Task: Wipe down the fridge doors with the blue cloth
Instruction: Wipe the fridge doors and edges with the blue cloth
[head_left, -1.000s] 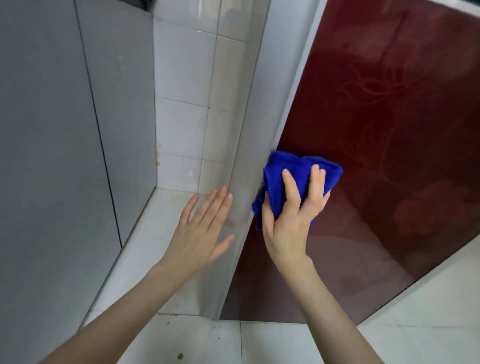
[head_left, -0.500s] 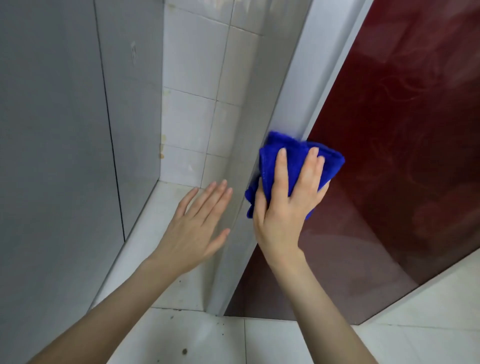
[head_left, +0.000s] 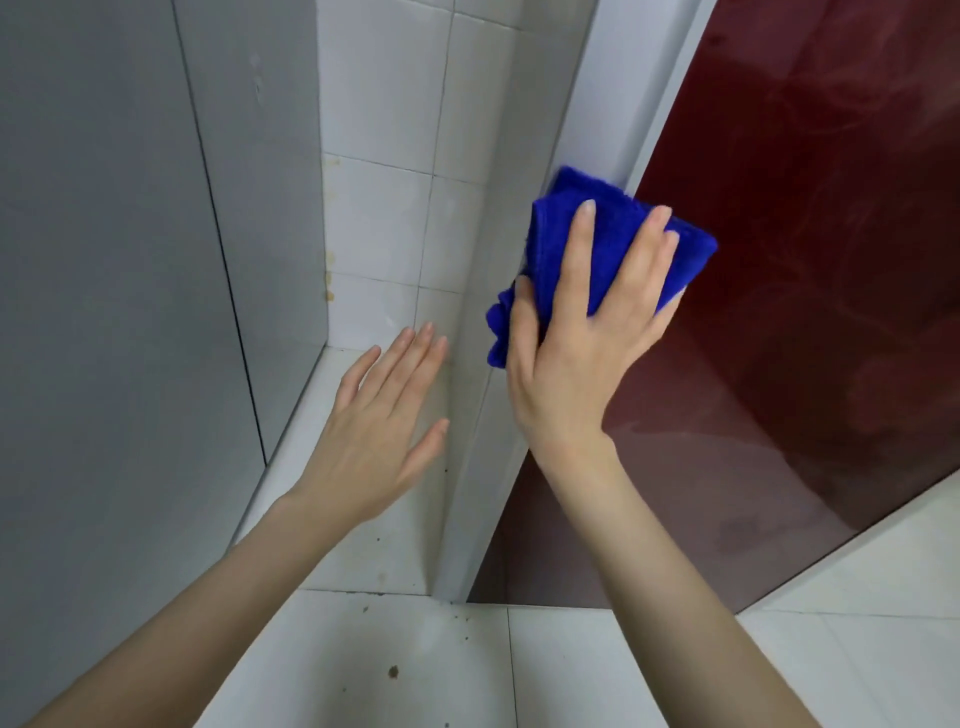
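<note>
Head view, looking down along the fridge.

- Right hand (head_left: 582, 343): fingers straight and slightly fanned, laid flat over the folded cloth (head_left: 610, 254) and pressing it to the fridge. The thumb lies along the cloth's left edge.
- Cloth: blue, sitting where the pale edge strip (head_left: 623, 104) meets the dark red glossy door (head_left: 810, 270). A bunched corner hangs below the thumb.
- Left hand (head_left: 379, 426): holds nothing, fingers straight and close together, thumb out. It is just beside the fridge's grey side panel (head_left: 498, 234); cannot tell if it touches.
- Surroundings: white wall tiles (head_left: 384, 156) behind, grey panels (head_left: 130, 260) to the left, and pale floor tiles (head_left: 415, 670) with dark specks.
</note>
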